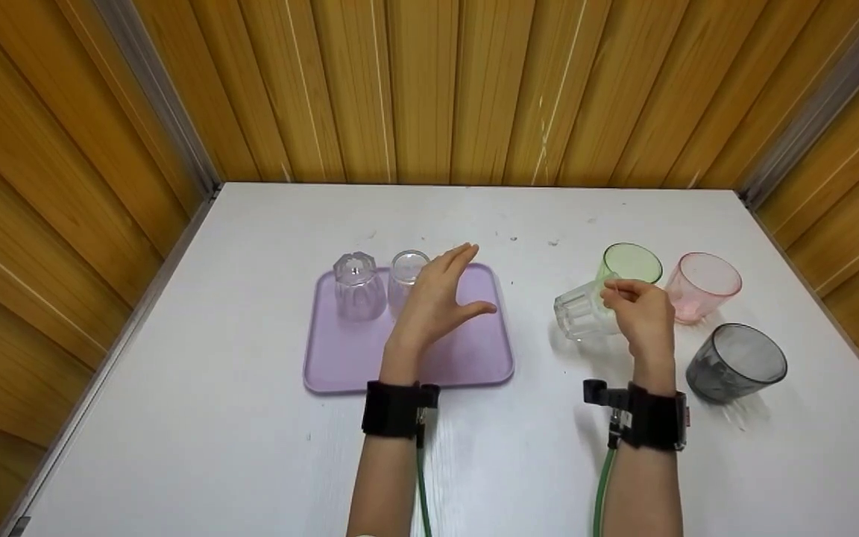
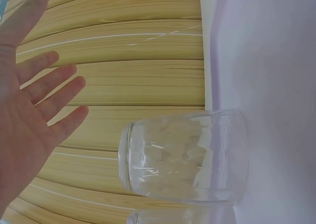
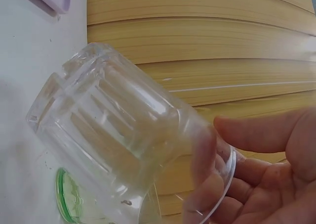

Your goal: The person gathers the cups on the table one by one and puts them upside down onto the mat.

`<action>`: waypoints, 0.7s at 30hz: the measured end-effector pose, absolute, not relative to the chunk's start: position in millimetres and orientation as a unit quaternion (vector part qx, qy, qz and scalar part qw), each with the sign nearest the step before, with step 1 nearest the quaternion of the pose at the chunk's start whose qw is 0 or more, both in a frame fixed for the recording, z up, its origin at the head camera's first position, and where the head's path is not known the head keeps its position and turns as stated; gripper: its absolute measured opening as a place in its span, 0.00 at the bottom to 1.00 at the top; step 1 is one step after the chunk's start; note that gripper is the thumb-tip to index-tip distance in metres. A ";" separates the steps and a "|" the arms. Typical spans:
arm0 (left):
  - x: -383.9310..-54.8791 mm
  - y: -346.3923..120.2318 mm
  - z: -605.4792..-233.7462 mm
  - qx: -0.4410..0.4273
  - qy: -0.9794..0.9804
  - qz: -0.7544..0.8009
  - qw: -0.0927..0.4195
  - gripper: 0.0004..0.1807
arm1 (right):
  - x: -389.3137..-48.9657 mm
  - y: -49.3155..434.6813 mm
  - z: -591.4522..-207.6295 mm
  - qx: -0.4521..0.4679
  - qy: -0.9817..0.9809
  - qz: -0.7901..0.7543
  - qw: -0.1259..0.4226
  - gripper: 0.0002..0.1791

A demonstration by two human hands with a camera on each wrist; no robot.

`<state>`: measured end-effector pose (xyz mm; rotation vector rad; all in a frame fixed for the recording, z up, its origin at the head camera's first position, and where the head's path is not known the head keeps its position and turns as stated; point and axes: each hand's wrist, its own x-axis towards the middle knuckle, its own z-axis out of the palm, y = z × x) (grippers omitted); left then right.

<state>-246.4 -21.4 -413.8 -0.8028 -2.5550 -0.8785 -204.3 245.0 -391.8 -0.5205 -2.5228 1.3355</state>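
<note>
My right hand (image 1: 642, 317) pinches a clear fluted glass (image 3: 118, 120) near its rim, thumb on one side and fingers on the other. The glass is tilted, its thick base pointing left in the head view. Over the purple tray (image 1: 355, 373), my left hand (image 1: 433, 302) is held with fingers straight and thumb spread, holding nothing. Two clear glasses stand upside down on the tray: a faceted one (image 1: 359, 291) at the left and a smoother one (image 2: 182, 157) beside the left hand, which partly hides it in the head view.
To the right stand a green glass (image 1: 631, 261) behind the right hand, a pink glass (image 1: 702, 287) and a dark grey glass (image 1: 735, 365), all mouth up. They are on a white table (image 1: 213, 447) with wood-patterned walls (image 1: 422, 89) at its back and sides.
</note>
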 end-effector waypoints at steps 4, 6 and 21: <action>-245.8 -18.6 -413.0 -0.287 -0.894 -0.304 0.161 0.46 | -204.7 241.6 -390.4 -0.168 -0.850 0.485 0.120 0.16; -245.7 -17.9 -413.2 -0.292 -0.892 -0.302 0.166 0.46 | -204.6 240.5 -389.7 -0.160 -0.845 0.497 0.118 0.16; -241.7 -10.1 -410.4 -0.296 -0.902 -0.275 0.153 0.46 | -206.1 230.9 -387.7 -0.131 -0.813 0.559 0.094 0.18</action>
